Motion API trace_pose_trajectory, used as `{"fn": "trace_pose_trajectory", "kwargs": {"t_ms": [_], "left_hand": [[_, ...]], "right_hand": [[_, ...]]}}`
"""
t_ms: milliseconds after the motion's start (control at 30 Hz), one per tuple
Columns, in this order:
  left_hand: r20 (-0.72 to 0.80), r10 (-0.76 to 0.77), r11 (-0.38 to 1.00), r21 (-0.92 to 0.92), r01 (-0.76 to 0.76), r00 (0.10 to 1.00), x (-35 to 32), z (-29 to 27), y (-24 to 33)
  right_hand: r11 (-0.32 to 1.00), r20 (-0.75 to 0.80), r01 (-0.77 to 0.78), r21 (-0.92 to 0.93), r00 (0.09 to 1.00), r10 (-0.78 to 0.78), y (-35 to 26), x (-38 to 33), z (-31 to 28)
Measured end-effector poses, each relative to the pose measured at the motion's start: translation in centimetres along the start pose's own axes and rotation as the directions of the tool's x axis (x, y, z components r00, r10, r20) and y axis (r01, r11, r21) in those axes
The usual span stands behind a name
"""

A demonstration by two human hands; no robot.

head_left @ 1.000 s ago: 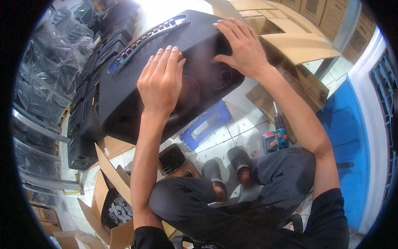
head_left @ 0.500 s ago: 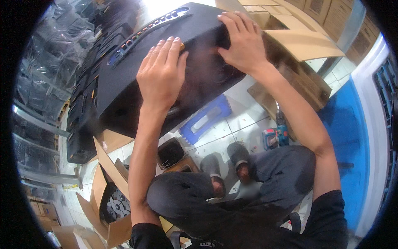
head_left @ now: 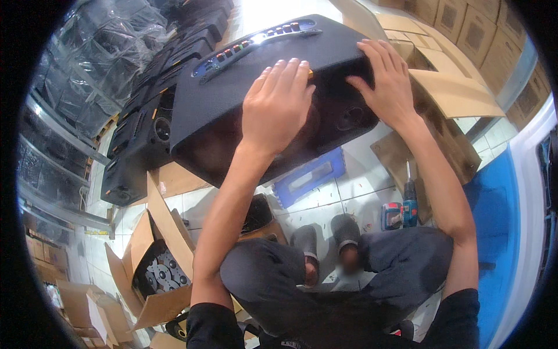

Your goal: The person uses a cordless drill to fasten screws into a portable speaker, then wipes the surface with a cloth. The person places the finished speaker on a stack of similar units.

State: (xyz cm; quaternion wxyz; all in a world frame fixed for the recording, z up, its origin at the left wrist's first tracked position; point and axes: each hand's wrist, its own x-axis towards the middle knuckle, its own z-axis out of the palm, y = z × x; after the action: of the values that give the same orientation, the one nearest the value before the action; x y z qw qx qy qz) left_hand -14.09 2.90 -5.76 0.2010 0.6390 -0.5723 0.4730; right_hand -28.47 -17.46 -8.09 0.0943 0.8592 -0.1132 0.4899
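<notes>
The black speaker cabinet (head_left: 232,99) lies just ahead, long axis slanting up rightward; the right hand (head_left: 386,84), spread open, cups its right end; the left hand (head_left: 278,104), flat-fingered, is nearer its middle, any grip impossible to tell

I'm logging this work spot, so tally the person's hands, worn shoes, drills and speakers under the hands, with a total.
Hands: 2 (left hand, right hand)
Shoes: 2
Drill: 1
Speaker: 1
Total: 6

Glare whitens the top, shadows grey the floor (head_left: 317,212), edges bend.
</notes>
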Motion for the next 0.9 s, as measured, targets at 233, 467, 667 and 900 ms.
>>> {"fn": "trace_pose_trajectory", "kwargs": {"t_ms": [233,467,667,900], "left_hand": [[-0.001,0.001,0.999,-0.032,-0.001,1.0,0.0,-0.1,-0.1],[0.021,-0.004,0.999,-0.032,0.004,1.0,-0.4,0.1,-0.1],[0.214,-0.045,0.991,-0.116,0.071,0.976,1.1,-2.2,-0.1],[0.547,-0.45,0.871,0.096,0.481,0.706,3.7,-5.8,-10.7]], "right_hand": [[1.0,0.033,-0.016,0.011,0.999,0.015,-0.1,0.1,-0.4],[1.0,0.061,-0.022,0.007,0.998,0.021,-0.2,0.1,-0.6],[0.998,0.084,-0.057,0.036,0.995,0.054,-0.4,0.2,-0.8],[0.998,0.101,-0.047,0.031,0.994,0.044,-0.4,0.2,-0.9]]}}
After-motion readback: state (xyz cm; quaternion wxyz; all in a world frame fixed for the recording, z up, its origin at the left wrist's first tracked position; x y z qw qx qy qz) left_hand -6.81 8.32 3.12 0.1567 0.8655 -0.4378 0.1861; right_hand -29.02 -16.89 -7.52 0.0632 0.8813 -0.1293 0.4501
